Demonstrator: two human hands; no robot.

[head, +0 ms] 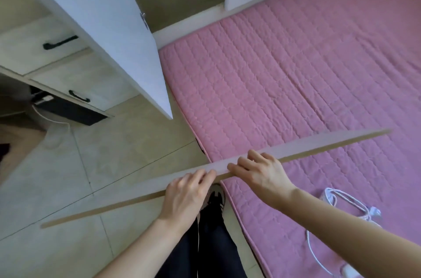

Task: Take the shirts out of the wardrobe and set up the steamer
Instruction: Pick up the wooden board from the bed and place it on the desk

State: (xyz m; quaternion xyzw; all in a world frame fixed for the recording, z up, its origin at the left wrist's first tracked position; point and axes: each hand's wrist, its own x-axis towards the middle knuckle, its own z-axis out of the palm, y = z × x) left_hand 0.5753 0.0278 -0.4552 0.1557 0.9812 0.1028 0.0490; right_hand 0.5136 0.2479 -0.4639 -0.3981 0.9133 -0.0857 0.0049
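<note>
Head view: left hand (185,195) and right hand (259,170) both grip a long flat board (319,144), fingers curled over its edge, above pink mattress (296,72)

arms (145,241): bare, sleeveless | trousers (214,243): dark | shoe (215,195): black-and-white

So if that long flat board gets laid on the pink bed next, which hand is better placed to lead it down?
Right hand, probably. It grips the board already over the pink quilted bed; the left hand holds it over the tiled floor.
</note>
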